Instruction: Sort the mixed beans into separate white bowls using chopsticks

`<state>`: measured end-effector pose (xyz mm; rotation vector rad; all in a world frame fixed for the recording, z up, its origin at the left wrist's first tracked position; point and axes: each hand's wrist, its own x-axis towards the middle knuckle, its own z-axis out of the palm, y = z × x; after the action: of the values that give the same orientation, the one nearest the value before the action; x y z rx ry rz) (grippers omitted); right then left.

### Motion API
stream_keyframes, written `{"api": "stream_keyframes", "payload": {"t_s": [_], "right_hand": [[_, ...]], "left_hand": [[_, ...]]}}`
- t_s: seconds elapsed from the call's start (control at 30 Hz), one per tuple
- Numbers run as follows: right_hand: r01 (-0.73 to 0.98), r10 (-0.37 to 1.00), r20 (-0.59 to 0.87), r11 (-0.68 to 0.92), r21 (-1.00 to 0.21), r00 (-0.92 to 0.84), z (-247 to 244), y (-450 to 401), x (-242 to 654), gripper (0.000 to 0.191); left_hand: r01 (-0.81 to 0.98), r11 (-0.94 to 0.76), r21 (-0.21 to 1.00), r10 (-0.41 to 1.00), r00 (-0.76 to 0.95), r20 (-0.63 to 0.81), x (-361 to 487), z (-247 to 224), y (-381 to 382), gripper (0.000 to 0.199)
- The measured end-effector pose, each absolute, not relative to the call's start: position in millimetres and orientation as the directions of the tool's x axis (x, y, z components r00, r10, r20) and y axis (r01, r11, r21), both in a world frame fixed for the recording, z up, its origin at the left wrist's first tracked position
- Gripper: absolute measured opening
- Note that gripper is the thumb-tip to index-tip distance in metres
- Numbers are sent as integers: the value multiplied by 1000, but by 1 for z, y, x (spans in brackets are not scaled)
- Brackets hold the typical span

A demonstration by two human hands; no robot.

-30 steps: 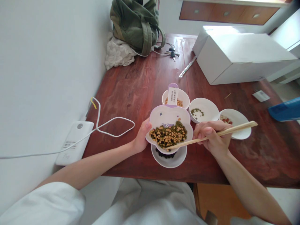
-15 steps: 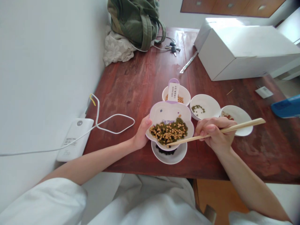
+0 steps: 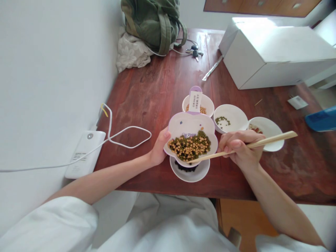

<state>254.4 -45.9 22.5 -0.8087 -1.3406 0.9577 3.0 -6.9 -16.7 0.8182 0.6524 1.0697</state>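
My left hand (image 3: 159, 147) grips the left rim of a white and purple handled plate (image 3: 181, 120), fingers partly hidden beneath it. Mixed yellow, green and black beans (image 3: 189, 146) lie heaped in its near half. In my right hand (image 3: 241, 148) is a pair of wooden chopsticks (image 3: 273, 140), their tips at the plate's near edge among the beans. Partly under the plate stands a white bowl (image 3: 202, 175) with black beans (image 3: 186, 168). Behind the plate, a bowl (image 3: 207, 101) holds yellow beans. To the right are a bowl (image 3: 236, 117) with green beans and another bowl (image 3: 273, 131) with reddish and pale pieces.
A white power bank (image 3: 85, 154) with a looped cable (image 3: 128, 127) lies by the wall. At the back are a green bag (image 3: 152, 26), keys (image 3: 194, 52) and a large white box (image 3: 273, 52). A blue object (image 3: 321, 119) sits at the right edge of the wooden table (image 3: 147, 91).
The whole view has shifted very slightly. Both hands, the plate and the chopsticks keep nearly the same position, with the tips still at the near edge of the plate.
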Motion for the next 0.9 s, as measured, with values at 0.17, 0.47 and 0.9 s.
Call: {"api": "stream_keyframes", "payload": {"t_s": [0.17,0.47,0.9], "right_hand": [[-127,916,402,401,-907,17,24,-46,251,41],[-145,930,364,366,-919,45,25,-44,248,48],[-28,859,512,511,-859,-28,20,-45,248,46]], "left_hand": [[-481,237,844,940,332,-75,5,-15,-6,55],[-514,284,809,928,359,-98,5,-14,-5,56],[-503,278,818,934,339,-110,6,-17,-6,49]]}}
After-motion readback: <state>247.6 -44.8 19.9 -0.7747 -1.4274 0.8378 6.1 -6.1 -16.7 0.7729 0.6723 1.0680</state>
